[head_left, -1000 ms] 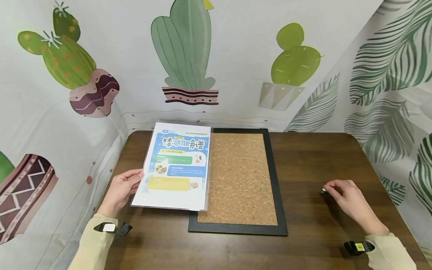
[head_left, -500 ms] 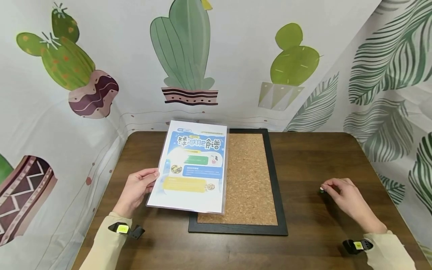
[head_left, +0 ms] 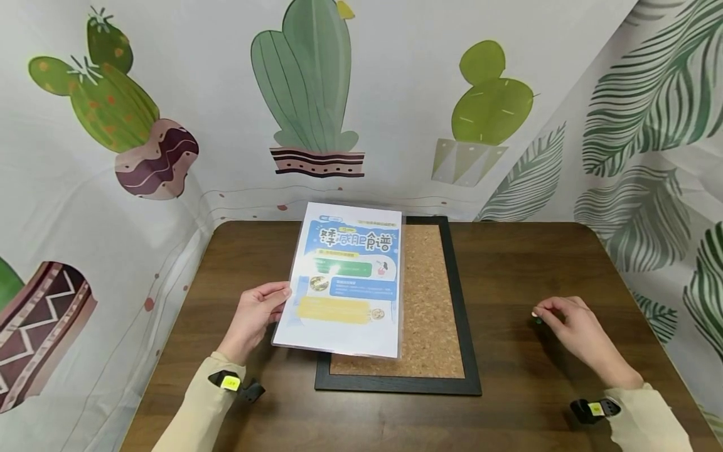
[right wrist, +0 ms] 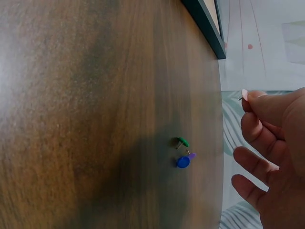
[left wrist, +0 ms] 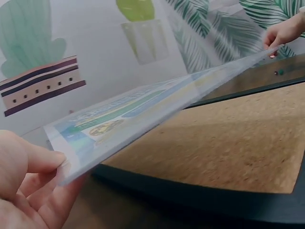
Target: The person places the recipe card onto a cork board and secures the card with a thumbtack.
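My left hand (head_left: 257,319) pinches the left edge of a clear-sleeved printed poster (head_left: 342,282), thumb on top. The poster hangs tilted above the black-framed corkboard (head_left: 432,301), covering its left part; in the left wrist view a gap shows between them. Off to the board's right, my right hand (head_left: 584,339) pinches a white thumbtack (right wrist: 244,94) between thumb and index finger, its other fingers loosely bent. Below that hand, a green thumbtack (right wrist: 183,142), a blue thumbtack (right wrist: 183,162) and a purple thumbtack (right wrist: 191,155) lie close together on the table.
The brown wooden table (head_left: 384,424) carries the corkboard near its back edge. A white cloth (head_left: 395,94) printed with cacti and leaves stands behind and beside the table.
My left hand has carried the poster to the right, over more of the corkboard. My right hand has shifted slightly left with the white thumbtack; the board stays put.
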A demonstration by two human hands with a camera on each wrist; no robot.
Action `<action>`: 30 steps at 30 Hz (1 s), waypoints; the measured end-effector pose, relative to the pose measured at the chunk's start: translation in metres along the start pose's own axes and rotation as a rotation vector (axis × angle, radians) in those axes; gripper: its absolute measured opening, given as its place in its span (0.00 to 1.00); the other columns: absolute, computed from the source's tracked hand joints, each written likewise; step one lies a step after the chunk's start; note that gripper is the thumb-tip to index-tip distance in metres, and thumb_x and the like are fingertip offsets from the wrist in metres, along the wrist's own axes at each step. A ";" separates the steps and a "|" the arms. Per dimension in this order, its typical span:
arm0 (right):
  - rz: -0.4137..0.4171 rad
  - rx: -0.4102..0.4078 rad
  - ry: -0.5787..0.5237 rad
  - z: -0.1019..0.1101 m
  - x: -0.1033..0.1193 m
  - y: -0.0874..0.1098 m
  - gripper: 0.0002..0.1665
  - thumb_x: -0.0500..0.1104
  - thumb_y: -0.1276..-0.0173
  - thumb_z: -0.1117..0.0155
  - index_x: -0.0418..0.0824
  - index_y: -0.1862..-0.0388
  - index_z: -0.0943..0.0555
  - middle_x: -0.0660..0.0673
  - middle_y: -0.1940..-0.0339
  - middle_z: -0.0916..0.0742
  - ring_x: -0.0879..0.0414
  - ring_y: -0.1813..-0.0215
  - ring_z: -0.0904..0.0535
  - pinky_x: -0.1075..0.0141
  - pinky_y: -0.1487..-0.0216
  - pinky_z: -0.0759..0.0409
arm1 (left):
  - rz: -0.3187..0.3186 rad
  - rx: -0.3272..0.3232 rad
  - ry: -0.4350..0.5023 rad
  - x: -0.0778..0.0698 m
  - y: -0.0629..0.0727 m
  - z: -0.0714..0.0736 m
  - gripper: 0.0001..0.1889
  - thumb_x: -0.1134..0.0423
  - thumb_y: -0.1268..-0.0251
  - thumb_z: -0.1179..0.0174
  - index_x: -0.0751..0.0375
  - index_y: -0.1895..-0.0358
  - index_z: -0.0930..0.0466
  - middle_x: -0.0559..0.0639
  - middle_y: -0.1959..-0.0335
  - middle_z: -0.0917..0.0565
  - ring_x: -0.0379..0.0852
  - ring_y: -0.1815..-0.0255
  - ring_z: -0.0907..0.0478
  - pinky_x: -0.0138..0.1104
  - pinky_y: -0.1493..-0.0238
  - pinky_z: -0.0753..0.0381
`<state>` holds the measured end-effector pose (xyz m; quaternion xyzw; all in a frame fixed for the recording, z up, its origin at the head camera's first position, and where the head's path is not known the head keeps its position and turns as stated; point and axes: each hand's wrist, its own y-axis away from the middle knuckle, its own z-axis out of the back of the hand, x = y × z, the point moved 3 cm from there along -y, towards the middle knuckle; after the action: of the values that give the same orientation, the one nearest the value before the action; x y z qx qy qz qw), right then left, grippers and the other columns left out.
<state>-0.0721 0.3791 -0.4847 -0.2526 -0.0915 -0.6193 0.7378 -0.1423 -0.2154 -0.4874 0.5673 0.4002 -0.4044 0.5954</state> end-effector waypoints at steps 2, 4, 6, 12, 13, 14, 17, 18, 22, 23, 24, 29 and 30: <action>-0.007 0.007 -0.001 -0.001 0.001 -0.001 0.06 0.33 0.32 0.27 0.43 0.66 0.13 0.48 0.66 0.11 0.47 0.57 0.24 0.64 0.59 0.33 | -0.001 0.006 0.011 0.001 0.000 -0.006 0.18 0.68 0.25 0.37 0.77 0.40 0.20 0.46 0.66 0.10 0.38 0.72 0.15 0.29 0.73 0.17; -0.021 0.019 -0.007 -0.001 0.002 -0.001 0.04 0.34 0.31 0.28 0.43 0.65 0.13 0.48 0.66 0.11 0.47 0.57 0.25 0.66 0.60 0.33 | 0.001 0.007 0.016 0.003 -0.001 -0.012 0.18 0.68 0.25 0.37 0.77 0.40 0.20 0.48 0.66 0.10 0.39 0.72 0.15 0.29 0.73 0.17; -0.030 0.029 -0.010 -0.002 0.003 -0.002 0.03 0.35 0.30 0.28 0.42 0.65 0.13 0.48 0.66 0.11 0.47 0.57 0.24 0.66 0.60 0.33 | 0.005 0.011 0.014 0.005 -0.001 -0.018 0.18 0.68 0.26 0.37 0.76 0.40 0.19 0.49 0.65 0.09 0.39 0.72 0.15 0.29 0.73 0.16; -0.021 0.033 -0.012 -0.003 0.006 -0.005 0.03 0.37 0.29 0.29 0.41 0.65 0.13 0.47 0.65 0.11 0.45 0.56 0.23 0.65 0.60 0.32 | 0.005 0.018 0.032 0.011 -0.003 -0.037 0.16 0.70 0.26 0.38 0.76 0.41 0.18 0.52 0.64 0.09 0.40 0.72 0.14 0.30 0.73 0.15; -0.015 0.032 -0.011 -0.003 0.006 -0.005 0.03 0.37 0.29 0.29 0.41 0.65 0.13 0.47 0.65 0.11 0.45 0.56 0.23 0.65 0.59 0.32 | 0.005 0.017 0.038 0.012 -0.004 -0.040 0.16 0.70 0.26 0.38 0.77 0.41 0.18 0.52 0.65 0.09 0.40 0.72 0.14 0.30 0.73 0.16; -0.008 0.031 -0.012 -0.003 0.007 -0.006 0.03 0.36 0.29 0.29 0.41 0.65 0.13 0.47 0.65 0.11 0.45 0.56 0.23 0.65 0.59 0.32 | 0.005 0.019 0.043 0.012 -0.004 -0.043 0.16 0.70 0.26 0.38 0.77 0.41 0.18 0.52 0.65 0.09 0.39 0.73 0.15 0.30 0.73 0.16; 0.007 0.029 -0.012 -0.003 0.008 -0.008 0.03 0.36 0.29 0.29 0.40 0.65 0.14 0.47 0.65 0.11 0.45 0.56 0.23 0.65 0.60 0.32 | 0.007 0.012 0.057 0.014 -0.005 -0.051 0.15 0.71 0.26 0.38 0.78 0.42 0.18 0.51 0.66 0.10 0.38 0.74 0.16 0.29 0.74 0.17; 0.010 0.028 -0.011 -0.003 0.008 -0.008 0.03 0.36 0.29 0.29 0.41 0.65 0.14 0.47 0.65 0.11 0.46 0.57 0.23 0.65 0.60 0.32 | 0.007 0.011 0.061 0.015 -0.005 -0.053 0.15 0.71 0.26 0.38 0.78 0.42 0.18 0.51 0.67 0.10 0.38 0.74 0.16 0.29 0.74 0.17; 0.019 0.020 -0.012 -0.004 0.010 -0.010 0.03 0.34 0.31 0.28 0.41 0.65 0.14 0.47 0.66 0.11 0.46 0.57 0.24 0.65 0.60 0.32 | 0.012 0.003 0.081 0.018 -0.004 -0.062 0.15 0.72 0.27 0.38 0.78 0.43 0.18 0.51 0.67 0.10 0.38 0.74 0.16 0.28 0.75 0.17; 0.020 0.020 -0.015 -0.004 0.010 -0.010 0.04 0.34 0.31 0.28 0.42 0.65 0.14 0.47 0.66 0.11 0.46 0.57 0.24 0.64 0.60 0.32 | 0.013 0.001 0.084 0.019 -0.004 -0.063 0.15 0.72 0.27 0.37 0.78 0.43 0.18 0.51 0.67 0.10 0.38 0.75 0.16 0.28 0.75 0.17; 0.020 0.022 -0.018 -0.005 0.011 -0.010 0.05 0.34 0.31 0.28 0.42 0.65 0.14 0.47 0.66 0.11 0.45 0.57 0.23 0.64 0.60 0.32 | 0.015 0.000 0.090 0.020 -0.003 -0.065 0.15 0.72 0.27 0.37 0.78 0.43 0.18 0.51 0.67 0.10 0.38 0.75 0.16 0.28 0.75 0.17; 0.027 0.023 -0.029 -0.009 0.013 -0.010 0.05 0.34 0.31 0.28 0.43 0.65 0.13 0.47 0.65 0.11 0.45 0.56 0.23 0.65 0.60 0.31 | 0.004 0.007 0.114 0.025 -0.001 -0.074 0.12 0.72 0.29 0.36 0.75 0.47 0.15 0.52 0.68 0.10 0.39 0.75 0.16 0.30 0.76 0.17; 0.030 0.022 -0.029 -0.010 0.013 -0.010 0.05 0.34 0.31 0.28 0.44 0.65 0.13 0.47 0.65 0.11 0.46 0.56 0.23 0.65 0.60 0.31 | -0.003 0.013 0.118 0.027 -0.001 -0.075 0.12 0.72 0.29 0.36 0.75 0.48 0.15 0.52 0.69 0.10 0.39 0.75 0.16 0.30 0.76 0.16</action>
<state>-0.0807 0.3618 -0.4845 -0.2548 -0.1054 -0.6032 0.7484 -0.1350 -0.1410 -0.5155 0.5933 0.4330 -0.3738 0.5664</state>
